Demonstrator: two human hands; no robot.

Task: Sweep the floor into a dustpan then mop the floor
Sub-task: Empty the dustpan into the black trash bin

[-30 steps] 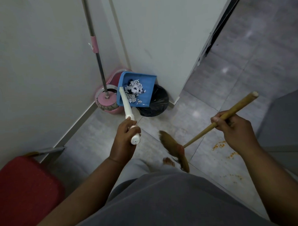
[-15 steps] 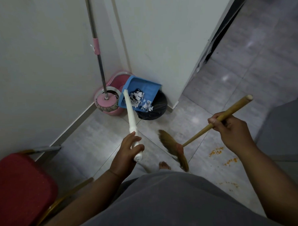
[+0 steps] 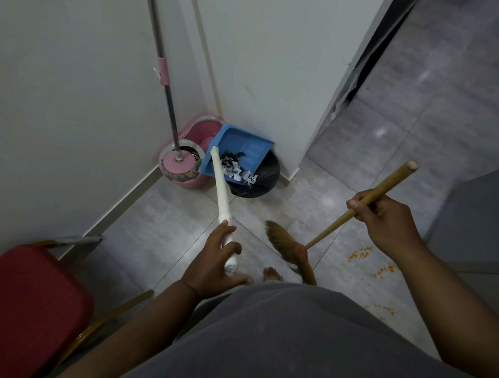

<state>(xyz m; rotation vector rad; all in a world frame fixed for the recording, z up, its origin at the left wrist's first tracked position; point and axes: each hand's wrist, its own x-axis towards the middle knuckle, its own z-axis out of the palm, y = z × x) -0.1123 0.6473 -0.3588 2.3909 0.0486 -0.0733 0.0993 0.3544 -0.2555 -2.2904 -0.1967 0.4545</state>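
Your left hand (image 3: pixel 211 264) grips the dustpan (image 3: pixel 241 149), your right hand (image 3: pixel 387 225) the broom (image 3: pixel 327 230); tilt steeply over the bin (image 3: pixel 261 185) so scraps (image 3: pixel 236 171) slide in.

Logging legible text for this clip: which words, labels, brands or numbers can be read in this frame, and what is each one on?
No text here can be read.
Scraps in the dustpan: black print, too small and blurred to read.
Tag on the mop pole: too small to tell whether it carries any writing.
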